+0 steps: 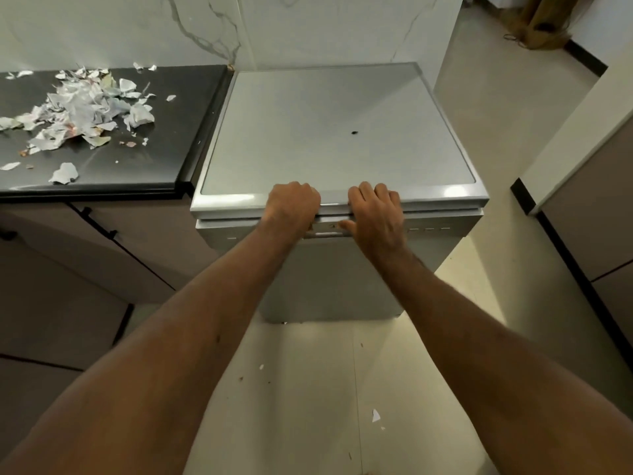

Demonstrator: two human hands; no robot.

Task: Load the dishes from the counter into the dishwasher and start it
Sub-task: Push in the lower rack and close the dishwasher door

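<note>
The dishwasher (pixel 339 132) is set on a pale tiled floor (pixel 308 389) against a marbled wall (pixel 325 29), just beside a dark counter (pixel 113 166) strewn with white scraps (pixel 85 111). Its door's top edge is gripped by the left hand (pixel 293 207) and right hand (pixel 375 214), fingers curled.

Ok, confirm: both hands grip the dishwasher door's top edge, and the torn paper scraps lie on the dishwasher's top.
No. The head view shows the torn paper scraps on the dark counter beside the dishwasher, not on its top. The left hand and right hand do grip the door's top edge.
</note>
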